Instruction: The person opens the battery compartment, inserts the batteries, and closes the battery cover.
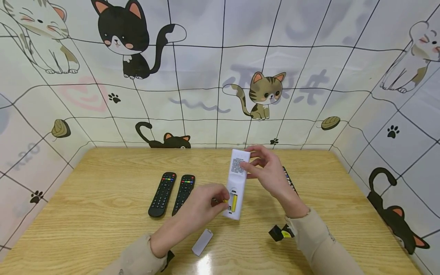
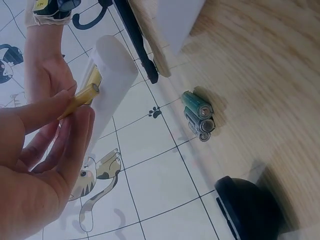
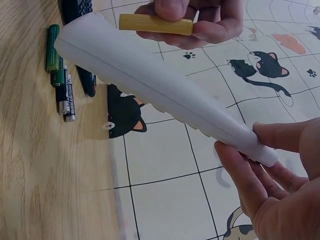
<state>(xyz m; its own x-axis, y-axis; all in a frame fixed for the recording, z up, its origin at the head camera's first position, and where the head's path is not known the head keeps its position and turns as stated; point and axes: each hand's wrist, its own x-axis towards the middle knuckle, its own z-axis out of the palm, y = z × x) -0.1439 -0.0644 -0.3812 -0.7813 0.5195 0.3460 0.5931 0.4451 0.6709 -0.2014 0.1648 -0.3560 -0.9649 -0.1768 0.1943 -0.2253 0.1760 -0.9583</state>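
Observation:
My right hand [image 1: 269, 173] grips the upper end of a white remote control [image 1: 237, 183], thumb on its back near a printed code label [image 1: 237, 165]. The remote is tilted, with its back and uncovered battery compartment towards me. One yellow battery [image 1: 234, 203] lies in the compartment. My left hand [image 1: 203, 202] pinches a second yellow battery [image 3: 155, 24] between thumb and fingers, close beside the compartment. A white battery cover [image 1: 203, 242] lies on the table below the left hand.
Two black remotes, one farther left [image 1: 162, 194] and one partly behind the left hand [image 1: 185, 189], lie on the table. Another remote [image 1: 290, 178] shows behind the right hand. Several loose batteries [image 3: 60, 75] lie together on the wood. A cat-print backdrop [image 1: 206, 68] rises behind the table.

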